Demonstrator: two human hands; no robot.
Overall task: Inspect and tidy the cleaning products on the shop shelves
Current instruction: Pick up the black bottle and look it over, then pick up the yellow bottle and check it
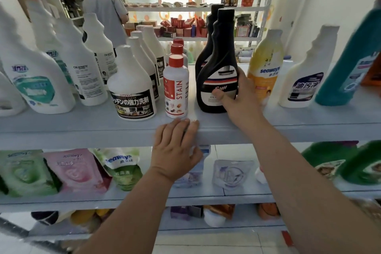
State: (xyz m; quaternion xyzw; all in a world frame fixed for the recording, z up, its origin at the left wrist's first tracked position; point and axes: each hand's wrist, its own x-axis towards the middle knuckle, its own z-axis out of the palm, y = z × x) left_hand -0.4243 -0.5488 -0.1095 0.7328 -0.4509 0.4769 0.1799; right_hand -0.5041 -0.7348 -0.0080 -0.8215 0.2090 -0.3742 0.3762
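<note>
Knuckles bent, our right hand (239, 101) clasps the front black bottle (218, 64) low on its label. The bottle stands upright on the upper shelf (82, 128), between the white STAIN bottle (176, 88) and the yellow seaways bottle (265, 68). Our left hand (175, 148) rests flat on that shelf's front edge, fingers straight, holding nothing, just before the STAIN bottle.

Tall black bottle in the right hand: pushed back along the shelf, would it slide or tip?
The black bottle is tall and narrow-necked, so a high push could probably topple it; the right hand grips it low, which seems safer. It looks like rigid plastic, unlikely to buckle. Its base may slide easily on the smooth shelf.
</note>
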